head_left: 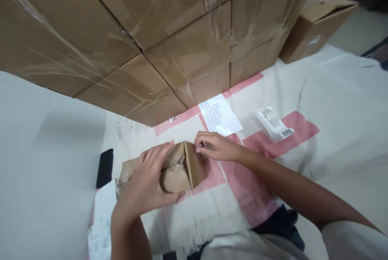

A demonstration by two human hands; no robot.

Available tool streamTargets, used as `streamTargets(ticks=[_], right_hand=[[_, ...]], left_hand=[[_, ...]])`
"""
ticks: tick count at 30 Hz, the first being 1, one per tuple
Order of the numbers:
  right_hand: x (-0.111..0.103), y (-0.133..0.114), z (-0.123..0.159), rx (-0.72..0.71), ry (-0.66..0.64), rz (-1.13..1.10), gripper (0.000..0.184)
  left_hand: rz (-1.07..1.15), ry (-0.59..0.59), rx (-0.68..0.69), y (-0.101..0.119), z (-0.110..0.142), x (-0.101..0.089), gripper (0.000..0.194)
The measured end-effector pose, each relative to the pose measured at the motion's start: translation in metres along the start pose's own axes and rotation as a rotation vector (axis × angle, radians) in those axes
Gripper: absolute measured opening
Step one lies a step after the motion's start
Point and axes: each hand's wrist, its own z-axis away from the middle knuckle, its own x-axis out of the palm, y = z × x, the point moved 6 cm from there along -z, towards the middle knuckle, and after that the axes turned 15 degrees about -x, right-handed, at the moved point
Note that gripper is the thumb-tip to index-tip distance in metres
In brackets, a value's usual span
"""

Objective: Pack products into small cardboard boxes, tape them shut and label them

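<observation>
A small, worn cardboard box lies on the cloth in front of me, with a torn, ragged seam across its top. My left hand grips it from above, thumb along the near side and fingers across the far side. At the box's right end, my right hand is curled with thumb and forefinger pinched close to the upper edge. Something tiny and greyish shows between those fingers, too small to name. Behind the right hand lies a white sheet printed with rows of small outlines.
A wall of large taped cartons rises just beyond the box. A white tape dispenser sits to the right on a pink patch. A black phone-like object and printed paper lie left. Another carton stands at the back right.
</observation>
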Motion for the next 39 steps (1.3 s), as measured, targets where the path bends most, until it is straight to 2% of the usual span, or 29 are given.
streamTargets(ticks=[6,11,24,39], right_hand=[[0.001,-0.001,0.002,-0.041,-0.092,-0.077,0.003],[0.003,-0.003,0.005,-0.043,-0.205,-0.141,0.005],[0.010,-0.012,0.005,-0.046,-0.365,-0.092,0.012],[0.016,-0.004,0.005,0.077,-0.362,-0.049,0.012]], left_hand=[[0.043,-0.009,0.013,0.008,0.005,0.001,0.121],[0.030,-0.103,0.006,0.008,0.004,0.004,0.114],[0.039,-0.079,0.009,0.012,0.007,-0.001,0.104],[0.016,-0.134,-0.040,0.010,0.005,-0.002,0.101]])
